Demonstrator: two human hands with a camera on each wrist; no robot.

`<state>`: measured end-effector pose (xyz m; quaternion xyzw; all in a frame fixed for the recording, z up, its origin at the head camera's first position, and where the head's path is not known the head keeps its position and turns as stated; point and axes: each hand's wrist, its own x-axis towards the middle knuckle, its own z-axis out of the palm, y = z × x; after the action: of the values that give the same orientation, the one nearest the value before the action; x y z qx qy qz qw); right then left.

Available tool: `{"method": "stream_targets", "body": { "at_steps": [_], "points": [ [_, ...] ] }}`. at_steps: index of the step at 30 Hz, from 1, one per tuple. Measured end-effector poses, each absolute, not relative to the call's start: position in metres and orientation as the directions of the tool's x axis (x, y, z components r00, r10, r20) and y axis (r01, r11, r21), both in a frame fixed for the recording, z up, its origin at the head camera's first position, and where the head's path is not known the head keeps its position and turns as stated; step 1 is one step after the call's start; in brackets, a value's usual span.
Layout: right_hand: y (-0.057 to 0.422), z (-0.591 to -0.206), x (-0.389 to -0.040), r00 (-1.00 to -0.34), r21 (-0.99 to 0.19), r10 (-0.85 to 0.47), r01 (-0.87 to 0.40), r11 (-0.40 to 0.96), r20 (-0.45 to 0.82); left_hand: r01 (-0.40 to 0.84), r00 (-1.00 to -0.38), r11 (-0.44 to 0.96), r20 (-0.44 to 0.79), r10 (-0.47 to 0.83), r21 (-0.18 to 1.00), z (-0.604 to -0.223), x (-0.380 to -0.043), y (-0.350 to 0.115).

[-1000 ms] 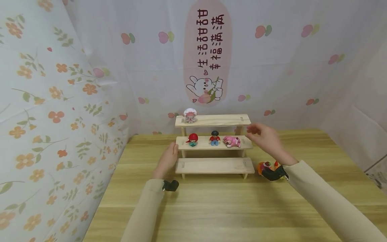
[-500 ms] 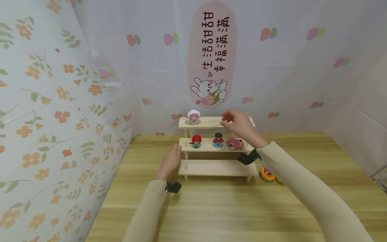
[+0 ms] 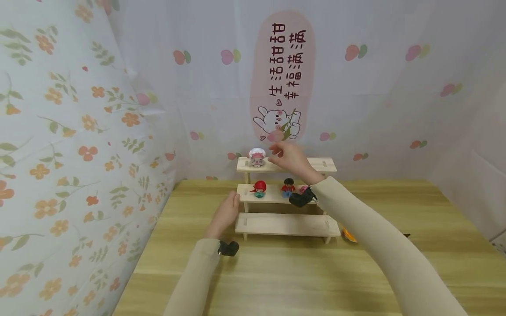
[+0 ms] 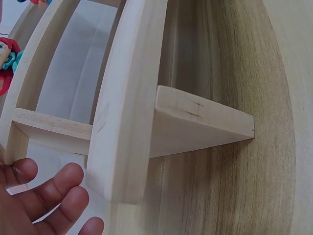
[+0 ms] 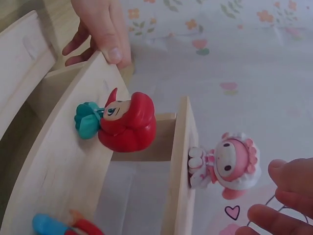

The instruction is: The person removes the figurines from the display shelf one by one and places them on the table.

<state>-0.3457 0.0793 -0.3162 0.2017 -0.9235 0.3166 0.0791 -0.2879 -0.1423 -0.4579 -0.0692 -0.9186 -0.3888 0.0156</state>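
A three-step wooden display stand (image 3: 288,224) stands on the table. My left hand (image 3: 227,210) holds the left end of its middle shelf, thumb on the board's edge in the right wrist view. On the top shelf sits a pink-and-white figurine (image 3: 257,157) with a white ruffled bonnet. Just right of it is my right hand (image 3: 290,159), fingers loosely bent and apart from it, nothing in them. The middle shelf carries a red-haired mermaid figurine (image 3: 259,188) and a figurine in a red jacket (image 3: 288,188). A pink figurine (image 3: 303,189) there is mostly hidden behind the right wrist's camera.
An orange toy (image 3: 349,235) lies on the table (image 3: 276,281) right of the stand, partly hidden by the right sleeve (image 3: 375,232). Behind the stand hangs a printed white cloth (image 3: 213,109); a flowered cloth (image 3: 79,175) closes off the left side.
My right hand has moved left from the stand's right end, across the top shelf, to beside the bonneted figurine. My left hand stays at the middle shelf's end. The head view has shifted slightly.
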Motion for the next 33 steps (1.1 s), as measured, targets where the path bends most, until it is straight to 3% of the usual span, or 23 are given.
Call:
{"method": "stream_targets", "body": {
  "at_steps": [12,33],
  "points": [
    [0.047,-0.332,-0.360,-0.903,-0.544,-0.343,-0.430,0.721,0.259,0.124,-0.992,0.684,0.069,0.107,0.719,-0.468,-0.280,-0.135],
    [0.037,-0.320,-0.357,-0.904,-0.493,-0.304,-0.421,0.762,0.301,0.158,-0.987,0.690,0.121,0.102,0.707,-0.460,-0.289,-0.142]
  ]
}}
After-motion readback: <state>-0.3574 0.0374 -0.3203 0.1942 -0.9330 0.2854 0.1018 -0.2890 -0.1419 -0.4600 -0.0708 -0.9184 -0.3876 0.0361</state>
